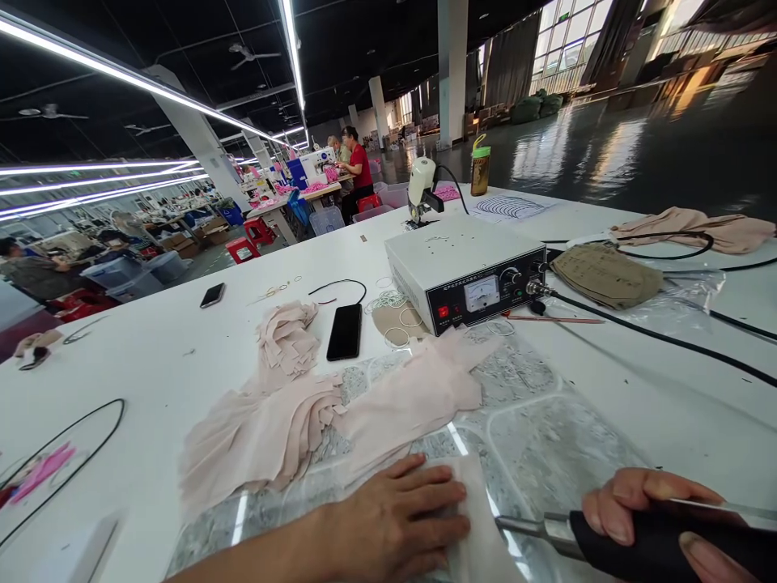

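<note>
Head view: at the near edge of the white cutting table (151, 340), my left hand (394, 518) lies flat, fingers spread slightly and pressing on a small pale fabric piece (479, 526) that sits on a clear sheet over a grey patterned mat (546, 429). My right hand (655, 518) is clamped around the black grip of a handheld cutting tool (607, 538), close to the table's near right corner. The tool's long axis runs almost level from right to left, its metal neck (534, 528) pointing at the fabric piece under my left hand; the tip looks just beside the cloth's right edge, though I cannot tell whether it touches. So the cloth lies to the left of the tool hand and directly beneath the other, which is the nearer of the two. Beyond my fingers, a heap of pink fabric cutouts (273, 421) spreads toward the table's middle, with a black phone (345, 331) behind it. A white control box (464, 271) with a dial stands past the mat, its black cable (637, 332) running off toward the right edge. Far off, a person in a red top (359, 166) sits at a sewing station.
</note>
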Demonstrator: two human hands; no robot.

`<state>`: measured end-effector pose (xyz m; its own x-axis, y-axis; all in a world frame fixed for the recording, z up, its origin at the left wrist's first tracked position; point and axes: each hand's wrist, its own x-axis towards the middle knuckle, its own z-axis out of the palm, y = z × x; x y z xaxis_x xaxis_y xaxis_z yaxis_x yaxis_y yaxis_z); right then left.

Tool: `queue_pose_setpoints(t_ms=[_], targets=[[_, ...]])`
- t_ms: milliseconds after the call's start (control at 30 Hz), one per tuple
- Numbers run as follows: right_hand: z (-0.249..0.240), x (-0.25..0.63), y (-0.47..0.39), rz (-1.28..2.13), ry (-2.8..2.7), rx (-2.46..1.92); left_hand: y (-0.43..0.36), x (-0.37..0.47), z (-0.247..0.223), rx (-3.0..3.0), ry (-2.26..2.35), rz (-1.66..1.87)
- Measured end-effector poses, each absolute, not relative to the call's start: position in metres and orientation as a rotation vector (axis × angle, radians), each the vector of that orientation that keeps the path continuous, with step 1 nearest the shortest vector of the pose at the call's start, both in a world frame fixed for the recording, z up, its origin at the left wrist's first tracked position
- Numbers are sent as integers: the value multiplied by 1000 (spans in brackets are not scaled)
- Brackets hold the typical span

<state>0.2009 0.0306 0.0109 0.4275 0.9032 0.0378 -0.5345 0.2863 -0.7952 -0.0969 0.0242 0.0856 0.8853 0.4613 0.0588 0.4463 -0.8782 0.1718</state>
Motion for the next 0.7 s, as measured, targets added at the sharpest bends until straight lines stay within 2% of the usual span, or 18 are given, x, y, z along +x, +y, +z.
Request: queue_pose_setpoints(t_ms=[333, 567, 700], targets=[[68, 169, 37, 1062, -352, -860, 24, -98, 86, 2906, 701, 153], [64, 166, 35, 1050, -318, -897, 25, -97, 75, 2954, 715, 323], [65, 164, 41, 1069, -313, -835, 30, -93, 77, 2942, 753, 262]])
